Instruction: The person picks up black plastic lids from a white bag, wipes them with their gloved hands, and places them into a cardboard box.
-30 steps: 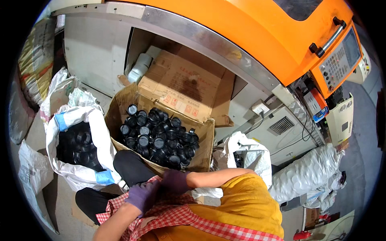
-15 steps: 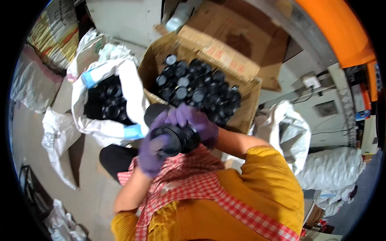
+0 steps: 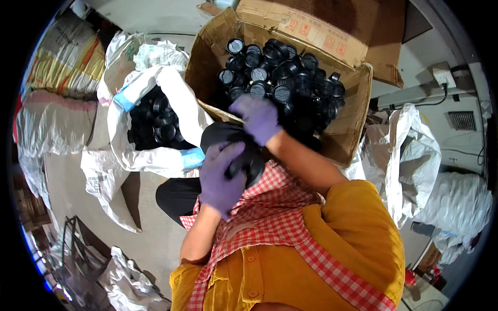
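Note:
My left hand [image 3: 222,176], in a purple glove, is closed round a black round plastic lid [image 3: 252,165] in front of my apron; the fingers cover part of it. Just above it my right hand [image 3: 258,120], gloved alike, is at the near rim of a cardboard box [image 3: 358,116]. Motion smears its fingers, and I cannot make out anything in them. Many black plastic lids [image 3: 282,72], some with round flat tops, lie heaped inside the box.
Left of the box an open white woven sack [image 3: 116,147] holds more black pieces [image 3: 165,127]. Another white sack [image 3: 412,160] stands at the right. Stacked sacks [image 3: 57,124] line the far left, and a dark metal frame [image 3: 70,243] stands at the lower left.
My right hand has left the black lid and moved up toward the box. My left hand keeps hold of the lid. The view has shifted, bringing the box's contents more fully into sight.

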`<move>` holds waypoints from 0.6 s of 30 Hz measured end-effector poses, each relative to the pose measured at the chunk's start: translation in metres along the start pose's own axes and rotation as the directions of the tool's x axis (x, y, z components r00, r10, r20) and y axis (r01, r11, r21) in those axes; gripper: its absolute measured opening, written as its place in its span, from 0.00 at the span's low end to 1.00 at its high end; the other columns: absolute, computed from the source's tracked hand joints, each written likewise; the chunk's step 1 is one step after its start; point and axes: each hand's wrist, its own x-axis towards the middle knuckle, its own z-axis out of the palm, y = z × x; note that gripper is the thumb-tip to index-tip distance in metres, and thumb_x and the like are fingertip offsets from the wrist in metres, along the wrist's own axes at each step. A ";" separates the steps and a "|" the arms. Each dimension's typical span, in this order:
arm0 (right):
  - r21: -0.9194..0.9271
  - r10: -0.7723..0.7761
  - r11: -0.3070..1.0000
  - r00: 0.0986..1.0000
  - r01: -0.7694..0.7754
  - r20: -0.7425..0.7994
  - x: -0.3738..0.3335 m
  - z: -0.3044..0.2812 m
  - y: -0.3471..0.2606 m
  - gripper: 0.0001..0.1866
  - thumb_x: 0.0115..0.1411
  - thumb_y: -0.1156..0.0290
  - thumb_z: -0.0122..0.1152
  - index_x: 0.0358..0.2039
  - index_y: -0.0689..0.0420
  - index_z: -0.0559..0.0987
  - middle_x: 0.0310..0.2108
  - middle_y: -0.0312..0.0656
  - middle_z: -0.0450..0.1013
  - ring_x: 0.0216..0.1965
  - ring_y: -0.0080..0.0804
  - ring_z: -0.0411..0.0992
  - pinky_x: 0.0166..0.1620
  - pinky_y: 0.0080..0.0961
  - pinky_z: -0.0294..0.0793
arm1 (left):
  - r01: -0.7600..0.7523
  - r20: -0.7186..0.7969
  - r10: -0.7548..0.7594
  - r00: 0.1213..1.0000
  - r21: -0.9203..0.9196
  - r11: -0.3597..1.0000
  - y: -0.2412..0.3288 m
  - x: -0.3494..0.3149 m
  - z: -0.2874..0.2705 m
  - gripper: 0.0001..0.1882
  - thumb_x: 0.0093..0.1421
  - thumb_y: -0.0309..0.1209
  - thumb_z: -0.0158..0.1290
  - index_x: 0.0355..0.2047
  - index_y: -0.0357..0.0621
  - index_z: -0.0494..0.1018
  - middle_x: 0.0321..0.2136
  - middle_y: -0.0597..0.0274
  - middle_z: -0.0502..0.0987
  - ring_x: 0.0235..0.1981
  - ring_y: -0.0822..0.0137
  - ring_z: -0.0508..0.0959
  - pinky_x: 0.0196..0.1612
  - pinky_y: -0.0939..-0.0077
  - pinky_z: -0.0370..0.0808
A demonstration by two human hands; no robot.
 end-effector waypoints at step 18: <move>0.035 0.674 0.685 0.652 -0.727 0.347 0.018 0.108 0.180 0.18 0.57 0.65 0.54 0.48 0.54 0.72 0.46 0.47 0.70 0.48 0.46 0.69 0.50 0.37 0.67 | 0.407 -0.047 -0.429 0.902 -0.237 0.882 -0.049 0.006 -0.032 0.37 0.49 0.27 0.56 0.60 0.41 0.55 0.58 0.51 0.61 0.58 0.60 0.62 0.57 0.65 0.59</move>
